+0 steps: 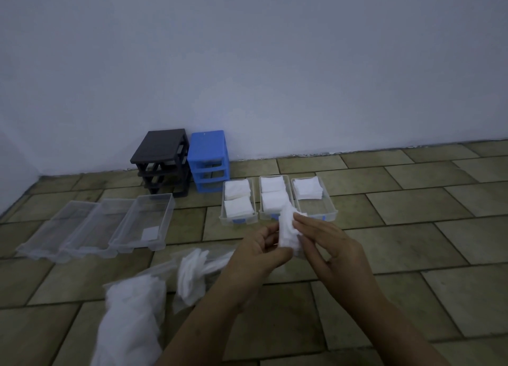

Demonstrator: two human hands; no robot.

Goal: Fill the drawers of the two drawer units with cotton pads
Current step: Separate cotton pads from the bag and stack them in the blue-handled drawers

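Both hands, left hand and right hand, pinch the cotton pad stack upright at frame centre, the half-filled drawer just above-right, nearer the right hand.

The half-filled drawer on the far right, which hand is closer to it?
Right. The right hand sits just in front of the half-filled drawer, gripping the stack of cotton pads; the left hand holds the stack from farther left.
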